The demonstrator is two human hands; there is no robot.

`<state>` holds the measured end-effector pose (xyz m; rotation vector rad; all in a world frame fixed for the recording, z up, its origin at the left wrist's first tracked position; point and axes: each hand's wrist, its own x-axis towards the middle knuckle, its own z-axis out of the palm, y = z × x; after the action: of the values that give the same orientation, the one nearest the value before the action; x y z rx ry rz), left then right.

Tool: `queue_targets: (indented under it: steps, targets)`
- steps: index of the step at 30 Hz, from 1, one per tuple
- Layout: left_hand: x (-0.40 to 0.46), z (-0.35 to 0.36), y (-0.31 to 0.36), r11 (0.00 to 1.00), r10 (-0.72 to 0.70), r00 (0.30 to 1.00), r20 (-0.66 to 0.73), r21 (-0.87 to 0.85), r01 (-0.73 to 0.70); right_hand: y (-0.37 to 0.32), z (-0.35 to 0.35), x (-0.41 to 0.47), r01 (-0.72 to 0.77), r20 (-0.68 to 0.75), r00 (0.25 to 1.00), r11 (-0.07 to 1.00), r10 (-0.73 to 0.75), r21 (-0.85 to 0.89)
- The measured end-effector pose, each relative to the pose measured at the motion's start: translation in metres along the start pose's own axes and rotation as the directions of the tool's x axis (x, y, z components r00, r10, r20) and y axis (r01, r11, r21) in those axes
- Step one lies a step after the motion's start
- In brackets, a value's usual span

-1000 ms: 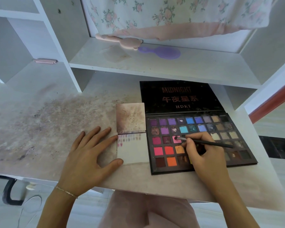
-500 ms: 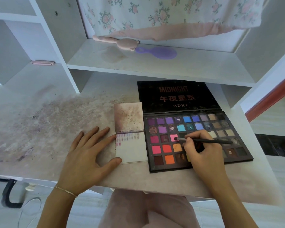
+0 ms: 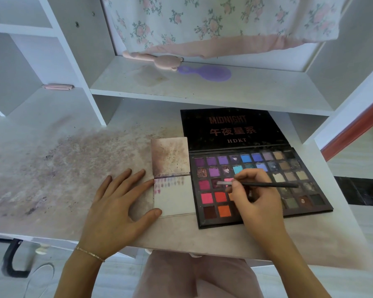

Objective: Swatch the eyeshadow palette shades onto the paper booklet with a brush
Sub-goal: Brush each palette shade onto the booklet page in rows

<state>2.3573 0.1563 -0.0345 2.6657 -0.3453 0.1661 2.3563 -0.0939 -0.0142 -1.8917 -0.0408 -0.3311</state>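
Both hands sit low in the frame: the left hand (image 3: pixel 114 209) lies flat on the stained desk (image 3: pixel 58 168) with its fingers straight and spread, the thumb tip touching the lower left corner of the paper booklet (image 3: pixel 173 196) and the index fingertip reaching its left edge. Just right of centre, the right hand (image 3: pixel 256 198) pinches a thin black brush (image 3: pixel 265 185), whose pale tip rests on the pink and dark red pans in the third row of the eyeshadow palette (image 3: pixel 254 181).

Behind the desk, white shelving (image 3: pixel 202 91) fills the upper frame, with a floral cloth (image 3: pixel 213 20) hanging at top centre. The palette lies open in the centre right, its black lid (image 3: pixel 233 130) tilted back and printed MIDNIGHT and HDKT. Touching its left edge, the booklet lies open, its upper page stained brown and its lower page carrying rows of purple and pink swatches along the top. On the shelf above lie a purple hairbrush (image 3: pixel 209 73) and a pink handled item (image 3: pixel 159 60), touching each other. A thin bracelet (image 3: pixel 88 253) circles the left wrist.
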Motion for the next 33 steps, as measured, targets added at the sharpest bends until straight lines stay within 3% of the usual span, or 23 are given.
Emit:
queue_targets:
  steps: [6, 10, 33]
  targets:
    - [-0.001, -0.001, 0.002, 1.000, -0.008, 1.000, -0.008, -0.022, 0.008, -0.013, 0.036, 0.002, -0.039, 0.207, 0.978, 0.999, 0.032, 0.028]
    - [-0.001, -0.003, 0.002, 0.999, -0.015, 1.000, -0.003, -0.031, 0.015, -0.017, 0.050, 0.006, -0.046, 0.273, 0.961, 0.998, 0.035, 0.035]
    - [-0.001, -0.002, 0.002, 1.000, -0.014, 1.000, -0.002, -0.014, 0.014, -0.011, 0.059, 0.010, -0.062, 0.329, 0.941, 0.996, 0.079, -0.061]
